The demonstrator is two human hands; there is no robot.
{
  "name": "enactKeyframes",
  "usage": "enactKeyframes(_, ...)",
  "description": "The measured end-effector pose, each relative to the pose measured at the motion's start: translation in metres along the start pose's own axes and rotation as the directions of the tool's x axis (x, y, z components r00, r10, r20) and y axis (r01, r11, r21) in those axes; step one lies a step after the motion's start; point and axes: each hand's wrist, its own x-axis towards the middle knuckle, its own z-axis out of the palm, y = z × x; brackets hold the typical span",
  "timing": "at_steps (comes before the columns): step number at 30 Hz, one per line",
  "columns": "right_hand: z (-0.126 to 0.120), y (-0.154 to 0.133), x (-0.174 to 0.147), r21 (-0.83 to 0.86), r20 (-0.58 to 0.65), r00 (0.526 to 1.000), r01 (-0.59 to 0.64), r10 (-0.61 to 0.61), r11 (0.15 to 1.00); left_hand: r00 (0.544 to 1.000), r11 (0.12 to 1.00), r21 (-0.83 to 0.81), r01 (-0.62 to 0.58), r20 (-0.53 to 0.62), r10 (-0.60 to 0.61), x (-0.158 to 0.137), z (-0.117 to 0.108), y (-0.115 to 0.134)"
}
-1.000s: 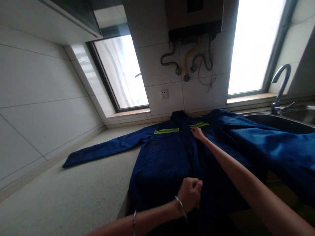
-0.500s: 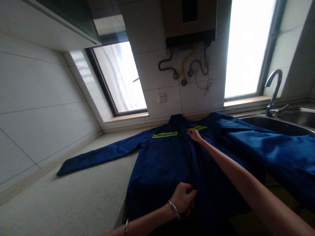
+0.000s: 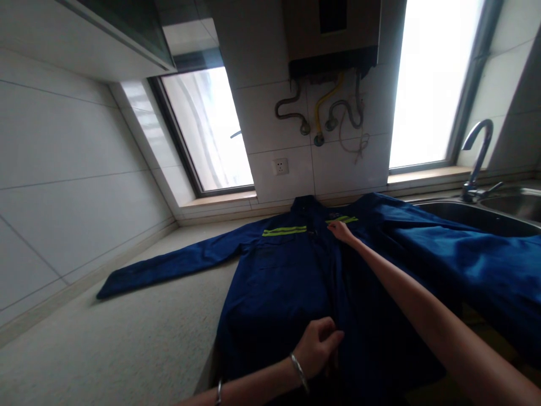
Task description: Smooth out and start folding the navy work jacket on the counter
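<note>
"On the worktop (image 3: 139,327), what kind of surface do you see?"

"It is pale and speckled, and it meets walls of large white tiles (image 3: 67,220). Two bright windows (image 3: 207,135) give the light. Between them hangs a box-shaped unit (image 3: 332,31), with bent pipes (image 3: 291,101) and a socket (image 3: 280,166) below. To the right stand a tap (image 3: 482,159) and a sink (image 3: 473,214)."

"And where is the jacket (image 3: 274,276)?"

"It lies on this worktop, dark blue, its collar (image 3: 305,203) toward the wall. One sleeve (image 3: 169,272) is stretched out to the left; the right side spreads before the sink, creased and more shiny. Yellow-green stripes (image 3: 284,231) cross the chest."

"How is each grip?"

"The right hand (image 3: 340,231) pinches the jacket's front by the chest stripe. The left hand (image 3: 313,348), with bracelets (image 3: 299,372) on its arm, has a narrow grip lower down; whether it holds cloth, I cannot tell."
</note>
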Motion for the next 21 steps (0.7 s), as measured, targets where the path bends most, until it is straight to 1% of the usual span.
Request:
enactKeyframes(3,0.002,0.002,-0.005,-0.079,0.044,0.996,-0.072,0.076,0.994,0.998,0.997,0.031,-0.067,-0.014,0.067,-0.005,0.000,0.009)
enactKeyframes(5,0.005,-0.002,-0.009,-0.131,0.080,0.990,-0.106,0.118,0.986,0.993,0.993,0.047,-0.110,-0.035,0.112,-0.009,0.002,0.014)
enactKeyframes(7,0.008,-0.010,-0.011,-0.178,0.123,0.981,-0.127,0.150,0.976,0.991,0.992,0.033,-0.121,-0.057,0.123,-0.012,0.007,0.015)
enactKeyframes(9,0.010,-0.020,-0.009,-0.218,0.163,0.970,-0.145,0.183,0.965,0.996,0.996,-0.051,-0.078,-0.053,0.075,-0.014,0.013,0.010)
enactKeyframes(11,0.011,-0.028,-0.003,-0.245,0.184,0.959,-0.169,0.217,0.955,1.000,0.987,-0.163,-0.001,-0.027,-0.004,-0.013,0.020,0.002)
enactKeyframes(13,0.011,-0.035,0.005,-0.259,0.187,0.951,-0.195,0.247,0.946,0.997,0.963,-0.259,0.067,-0.015,-0.074,-0.010,0.025,-0.008)
enactKeyframes(15,0.012,-0.039,0.014,-0.265,0.183,0.946,-0.216,0.269,0.940,0.993,0.940,-0.324,0.106,-0.017,-0.118,-0.007,0.029,-0.015)
enactKeyframes(17,0.014,-0.040,0.023,-0.266,0.171,0.945,-0.229,0.280,0.936,0.992,0.926,-0.360,0.118,0.004,-0.125,-0.004,0.032,-0.021)
enactKeyframes(18,0.015,-0.040,0.026,-0.267,0.162,0.946,-0.233,0.282,0.935,0.994,0.922,-0.371,0.111,0.024,-0.110,-0.002,0.033,-0.023)
enactKeyframes(21,0.019,-0.037,0.033,-0.275,0.126,0.952,-0.236,0.278,0.932,0.996,0.899,-0.433,0.060,0.080,-0.028,0.002,0.037,-0.027)
